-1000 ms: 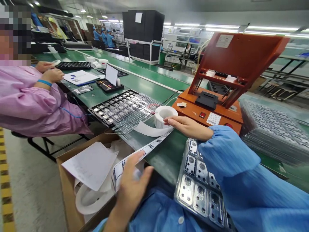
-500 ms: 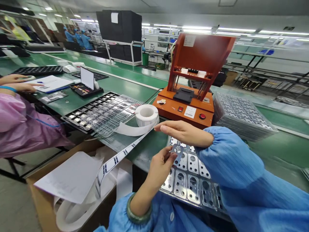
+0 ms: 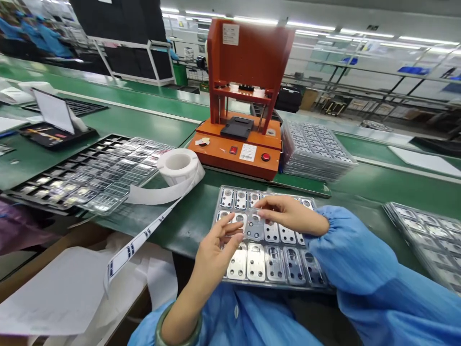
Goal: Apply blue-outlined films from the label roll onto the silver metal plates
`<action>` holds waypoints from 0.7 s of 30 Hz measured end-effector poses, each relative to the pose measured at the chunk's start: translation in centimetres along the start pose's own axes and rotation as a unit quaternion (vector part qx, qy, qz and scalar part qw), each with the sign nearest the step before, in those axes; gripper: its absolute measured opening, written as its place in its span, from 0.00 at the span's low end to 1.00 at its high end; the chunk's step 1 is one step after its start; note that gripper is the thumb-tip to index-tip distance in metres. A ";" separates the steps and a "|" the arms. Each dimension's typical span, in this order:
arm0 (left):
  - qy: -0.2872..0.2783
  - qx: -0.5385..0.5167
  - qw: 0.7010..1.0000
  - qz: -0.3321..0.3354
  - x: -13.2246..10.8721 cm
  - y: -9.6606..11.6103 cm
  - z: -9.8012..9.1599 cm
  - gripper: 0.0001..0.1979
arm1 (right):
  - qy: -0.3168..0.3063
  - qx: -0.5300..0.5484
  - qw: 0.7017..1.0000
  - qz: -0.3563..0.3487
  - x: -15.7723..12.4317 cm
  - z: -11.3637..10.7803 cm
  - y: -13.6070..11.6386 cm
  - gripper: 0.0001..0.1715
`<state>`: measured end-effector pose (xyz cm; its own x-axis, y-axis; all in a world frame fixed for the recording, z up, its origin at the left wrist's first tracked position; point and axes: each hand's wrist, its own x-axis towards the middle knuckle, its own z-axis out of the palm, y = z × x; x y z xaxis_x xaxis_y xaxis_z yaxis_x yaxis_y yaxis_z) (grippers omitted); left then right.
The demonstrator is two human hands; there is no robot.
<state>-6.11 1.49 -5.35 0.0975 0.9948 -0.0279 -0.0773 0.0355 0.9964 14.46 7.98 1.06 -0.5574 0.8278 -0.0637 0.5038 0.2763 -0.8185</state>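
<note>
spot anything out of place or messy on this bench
Yes: the label strip from the white roll runs off the front edge of the green table and hangs loose over the paper below. The tray of metal parts also seems to jut past that edge, toward the lap. Nothing looks spilled or broken.

Loose blue smock sleeves point(image 3: 360, 259), gathered elastic cuffs point(image 3: 321, 225), green bangle point(image 3: 159, 327) behind the left hand point(image 3: 216, 247).

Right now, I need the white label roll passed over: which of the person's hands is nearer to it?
Left. The left hand is over the parts tray's left side, toward the white label roll; the right hand sits farther right over it.
</note>
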 end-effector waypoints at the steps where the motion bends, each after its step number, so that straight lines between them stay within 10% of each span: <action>1: 0.003 0.016 1.000 0.004 -0.1 -0.1 -0.1 0.24 | -0.015 0.003 1.000 0.019 -0.6 -0.5 0.6 0.14; 7: 0.016 0.093 0.995 -0.011 -0.3 -0.8 -0.5 0.21 | -0.081 0.000 0.990 0.112 -4.5 0.5 2.7 0.10; 12: 0.024 0.123 0.992 -0.004 -0.3 -0.8 -0.3 0.20 | -0.004 -0.143 0.988 0.056 -6.5 2.3 2.6 0.06; 21: 0.159 0.144 0.976 0.033 -2.3 0.2 -0.7 0.15 | 0.130 -0.113 0.984 0.046 -8.2 -3.4 1.7 0.11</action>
<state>-7.04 -0.75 -5.13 -0.2140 0.9750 0.0592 0.2139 -0.0123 0.9768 22.12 3.30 2.17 -0.3298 0.9432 0.0394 0.6944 0.2706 -0.6668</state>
